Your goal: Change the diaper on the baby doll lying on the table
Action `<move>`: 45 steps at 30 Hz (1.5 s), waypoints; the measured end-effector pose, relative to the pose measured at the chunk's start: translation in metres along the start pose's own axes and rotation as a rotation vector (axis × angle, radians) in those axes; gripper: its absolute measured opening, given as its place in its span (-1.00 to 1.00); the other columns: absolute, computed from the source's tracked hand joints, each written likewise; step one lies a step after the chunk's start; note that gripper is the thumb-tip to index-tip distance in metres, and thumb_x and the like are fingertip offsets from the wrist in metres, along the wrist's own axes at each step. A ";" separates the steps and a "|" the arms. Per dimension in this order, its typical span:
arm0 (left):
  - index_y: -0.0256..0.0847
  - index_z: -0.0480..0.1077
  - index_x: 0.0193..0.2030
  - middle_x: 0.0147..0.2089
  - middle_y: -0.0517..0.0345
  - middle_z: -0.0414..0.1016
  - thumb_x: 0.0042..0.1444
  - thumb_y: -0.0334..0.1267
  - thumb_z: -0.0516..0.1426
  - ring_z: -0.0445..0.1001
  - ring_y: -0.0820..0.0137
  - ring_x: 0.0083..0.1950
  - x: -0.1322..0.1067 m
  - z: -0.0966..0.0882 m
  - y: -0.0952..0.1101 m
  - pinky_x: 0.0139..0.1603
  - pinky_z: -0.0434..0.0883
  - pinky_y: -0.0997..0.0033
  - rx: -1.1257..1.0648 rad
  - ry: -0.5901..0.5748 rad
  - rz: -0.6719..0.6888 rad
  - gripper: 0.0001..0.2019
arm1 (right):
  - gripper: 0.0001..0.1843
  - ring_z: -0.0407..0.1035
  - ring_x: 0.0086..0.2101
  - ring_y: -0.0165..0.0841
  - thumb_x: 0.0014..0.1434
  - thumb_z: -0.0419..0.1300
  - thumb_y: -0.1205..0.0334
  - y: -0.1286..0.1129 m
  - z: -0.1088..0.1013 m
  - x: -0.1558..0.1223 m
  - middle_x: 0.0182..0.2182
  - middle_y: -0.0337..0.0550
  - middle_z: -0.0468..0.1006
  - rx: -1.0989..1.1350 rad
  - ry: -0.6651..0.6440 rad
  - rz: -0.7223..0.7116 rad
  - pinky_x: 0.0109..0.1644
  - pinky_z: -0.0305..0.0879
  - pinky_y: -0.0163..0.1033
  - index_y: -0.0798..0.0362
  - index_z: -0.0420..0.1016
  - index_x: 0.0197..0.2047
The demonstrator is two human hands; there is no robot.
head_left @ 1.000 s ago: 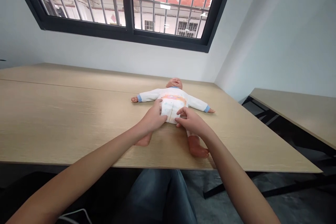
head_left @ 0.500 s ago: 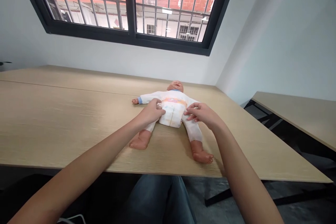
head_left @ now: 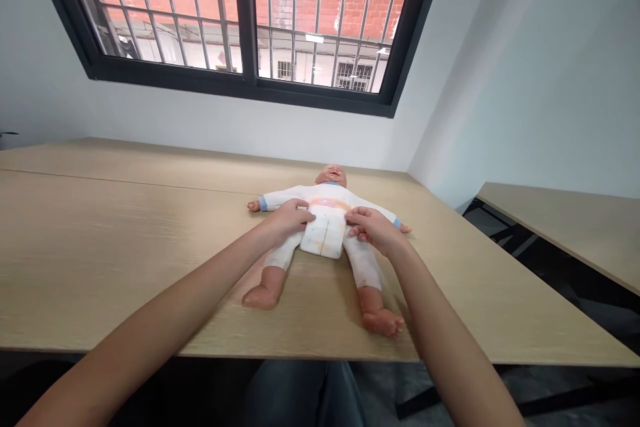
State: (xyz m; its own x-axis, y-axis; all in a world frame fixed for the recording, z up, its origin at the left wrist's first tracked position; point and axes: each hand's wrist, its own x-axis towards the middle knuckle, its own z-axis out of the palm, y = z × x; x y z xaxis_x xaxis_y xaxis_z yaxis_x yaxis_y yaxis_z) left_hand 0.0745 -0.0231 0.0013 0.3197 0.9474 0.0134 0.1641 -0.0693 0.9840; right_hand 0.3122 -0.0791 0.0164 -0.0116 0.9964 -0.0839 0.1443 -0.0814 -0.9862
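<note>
A baby doll [head_left: 327, 203] lies on its back on a light wood table [head_left: 125, 267], arms spread and legs apart. It wears a white long-sleeved suit with blue cuffs, and a white disposable diaper [head_left: 324, 235] covers its hips. My left hand [head_left: 289, 219] grips the diaper's left side at the waist. My right hand [head_left: 373, 228] has its fingers curled on the diaper's right edge. Both hands hide the diaper's waist corners.
The table's near edge runs below the doll's feet, with my jeans [head_left: 305, 397] beneath it. A seam crosses the tabletop beyond the doll. A second wooden table [head_left: 560, 230] stands to the right, and a barred window [head_left: 245, 13] is set in the far wall.
Both hands have moved from the diaper's front toward its waist sides. The doll's legs now show more fully. The view has tilted, so the table sits lower in the picture.
</note>
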 end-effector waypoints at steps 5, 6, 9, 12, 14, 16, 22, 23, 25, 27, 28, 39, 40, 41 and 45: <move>-0.20 0.42 -0.13 -0.20 0.05 0.57 0.06 -0.22 0.18 0.54 0.17 -0.10 0.004 -0.016 0.004 -0.09 0.45 0.24 0.410 0.129 0.203 -0.77 | -0.93 0.40 -0.49 -0.44 0.06 0.19 0.34 0.013 -0.015 0.010 -0.36 -0.11 0.58 -0.225 0.331 -0.065 -0.47 0.21 -0.38 0.13 0.45 -0.32; -0.20 0.43 -0.10 -0.13 0.03 0.57 0.10 -0.19 0.16 0.53 0.16 -0.05 0.004 -0.018 0.004 -0.03 0.43 0.22 0.507 0.175 0.274 -0.76 | -0.94 0.40 -0.49 -0.43 0.05 0.16 0.36 0.017 -0.018 0.014 -0.39 -0.12 0.57 -0.276 0.394 -0.077 -0.45 0.22 -0.37 0.13 0.45 -0.34; -0.21 0.35 0.13 0.17 -0.04 0.46 0.22 -0.05 0.08 0.42 0.11 0.18 0.003 -0.017 0.000 0.17 0.36 0.16 0.665 0.145 0.454 -0.59 | -0.89 0.40 -0.45 -0.38 0.05 0.14 0.35 0.033 -0.026 0.027 -0.43 -0.14 0.56 -0.429 0.507 -0.135 -0.39 0.22 -0.33 0.12 0.48 -0.34; -0.21 0.29 0.19 0.24 -0.08 0.39 0.30 0.05 0.00 0.37 0.10 0.23 0.003 -0.013 -0.009 0.21 0.33 0.13 0.745 -0.021 0.513 -0.53 | -0.81 0.41 -0.41 -0.35 0.06 0.14 0.32 0.047 -0.025 0.037 -0.43 -0.16 0.56 -0.505 0.491 -0.218 -0.35 0.22 -0.32 0.11 0.54 -0.25; -0.20 0.26 0.23 0.29 -0.10 0.35 0.33 0.11 -0.05 0.34 0.10 0.28 0.003 -0.010 -0.016 0.25 0.32 0.12 0.754 -0.097 0.490 -0.49 | -0.76 0.42 -0.39 -0.34 0.06 0.14 0.30 0.052 -0.021 0.041 -0.39 -0.16 0.58 -0.496 0.421 -0.261 -0.33 0.23 -0.31 0.09 0.56 -0.20; -0.21 0.16 0.34 0.41 -0.11 0.19 0.33 0.16 -0.08 0.19 0.10 0.41 0.003 -0.009 -0.023 0.35 0.22 0.12 0.745 -0.114 0.464 -0.39 | -0.75 0.43 -0.37 -0.33 0.07 0.14 0.28 0.054 -0.016 0.042 -0.36 -0.16 0.59 -0.498 0.381 -0.301 -0.30 0.25 -0.30 0.08 0.58 -0.19; -0.26 -0.01 0.48 0.52 -0.06 -0.06 0.31 0.25 -0.11 -0.03 0.12 0.52 0.005 -0.009 -0.030 0.47 0.06 0.13 0.762 -0.113 0.409 -0.22 | -0.64 0.43 -0.35 -0.31 0.09 0.25 0.00 0.044 -0.010 0.035 -0.35 -0.12 0.59 -0.520 0.386 -0.272 -0.31 0.24 -0.28 0.11 0.56 -0.16; -0.26 -0.04 0.49 0.53 -0.06 -0.08 0.31 0.26 -0.11 -0.05 0.13 0.52 0.006 -0.010 -0.031 0.48 0.05 0.12 0.769 -0.115 0.407 -0.21 | -0.62 0.43 -0.35 -0.30 0.08 0.27 -0.03 0.043 -0.010 0.033 -0.35 -0.10 0.60 -0.530 0.400 -0.258 -0.31 0.24 -0.28 0.12 0.56 -0.20; -0.26 -0.07 0.51 0.53 -0.06 -0.10 0.31 0.26 -0.12 -0.07 0.13 0.53 0.007 -0.010 -0.032 0.48 0.04 0.11 0.779 -0.114 0.411 -0.20 | -0.63 0.43 -0.37 -0.30 0.07 0.28 -0.05 0.042 -0.011 0.032 -0.38 -0.08 0.60 -0.558 0.430 -0.240 -0.33 0.22 -0.27 0.13 0.56 -0.29; -0.25 -0.07 0.51 0.53 -0.06 -0.09 0.31 0.26 -0.13 -0.05 0.12 0.52 0.007 -0.010 -0.033 0.47 0.08 0.10 0.790 -0.108 0.416 -0.20 | -0.71 0.41 -0.39 -0.30 0.08 0.24 0.03 0.044 -0.011 0.034 -0.41 -0.11 0.59 -0.580 0.451 -0.241 -0.34 0.19 -0.26 0.12 0.56 -0.36; -0.25 -0.06 0.50 0.53 -0.06 -0.08 0.31 0.26 -0.12 -0.04 0.11 0.52 0.007 -0.011 -0.033 0.46 0.10 0.10 0.798 -0.103 0.419 -0.21 | -0.75 0.40 -0.40 -0.31 0.08 0.22 0.08 0.045 -0.011 0.035 -0.43 -0.12 0.58 -0.587 0.463 -0.249 -0.35 0.18 -0.26 0.11 0.55 -0.38; -0.18 0.22 0.36 0.42 -0.05 0.19 0.38 -0.07 -0.08 0.16 0.15 0.41 0.012 0.028 0.009 0.37 0.19 0.10 1.038 -0.192 0.871 -0.52 | -0.73 0.32 -0.43 -0.34 -0.01 0.19 0.08 0.057 -0.015 0.051 -0.48 -0.14 0.54 -0.436 0.460 -0.288 -0.36 0.15 -0.27 0.13 0.53 -0.43; -0.14 0.26 0.33 0.39 -0.02 0.24 0.39 -0.05 -0.09 0.20 0.14 0.38 0.015 0.035 0.014 0.33 0.22 0.07 1.068 -0.230 0.862 -0.54 | -0.73 0.31 -0.42 -0.34 -0.01 0.18 0.08 0.058 -0.015 0.052 -0.47 -0.14 0.55 -0.405 0.456 -0.281 -0.35 0.15 -0.28 0.13 0.53 -0.43; -0.09 0.30 0.29 0.35 0.02 0.30 0.40 -0.02 -0.11 0.24 0.12 0.33 0.019 0.041 0.017 0.29 0.24 0.04 1.100 -0.253 0.840 -0.55 | -0.73 0.31 -0.43 -0.35 0.00 0.18 0.08 0.059 -0.016 0.052 -0.47 -0.14 0.54 -0.372 0.450 -0.266 -0.35 0.16 -0.28 0.14 0.53 -0.42; 0.10 0.40 0.19 0.21 0.12 0.42 0.39 0.04 -0.16 0.32 0.09 0.20 0.029 0.057 0.024 0.18 0.27 -0.02 1.190 -0.275 0.727 -0.57 | -0.79 0.30 -0.46 -0.38 0.09 0.20 0.14 0.061 -0.018 0.053 -0.49 -0.18 0.51 -0.265 0.415 -0.131 -0.38 0.20 -0.30 0.14 0.51 -0.40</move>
State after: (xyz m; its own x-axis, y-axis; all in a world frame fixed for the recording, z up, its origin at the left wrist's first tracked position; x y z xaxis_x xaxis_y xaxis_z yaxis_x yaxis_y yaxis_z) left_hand 0.1404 -0.0153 0.0149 0.8173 0.5070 0.2737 0.5178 -0.8547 0.0371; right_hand 0.3381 -0.0308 -0.0456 0.3402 0.9274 0.1554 0.4147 0.0004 -0.9100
